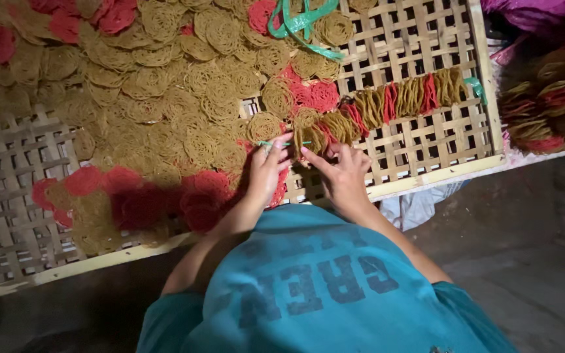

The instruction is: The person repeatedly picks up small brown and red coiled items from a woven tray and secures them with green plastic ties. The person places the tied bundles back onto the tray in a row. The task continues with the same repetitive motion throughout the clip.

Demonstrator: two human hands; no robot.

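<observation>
- While I watch, the strung row of noodle discs (387, 104) lies on the woven bamboo tray (426, 39).
- At its near end, my right hand (341, 173) pinches a yellow disc (308, 138).
- My left hand (266, 171) grips the green string (282, 143); I judge keeping it taut helps.
- Loose discs (165, 98) spread left of the row.

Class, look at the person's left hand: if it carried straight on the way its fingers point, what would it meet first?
The left hand points up and slightly right, pinching a thin green string. Straight on it would probably meet the tan noodle disc just beyond its fingertips on the woven bamboo tray; depth is hard to judge.
</observation>
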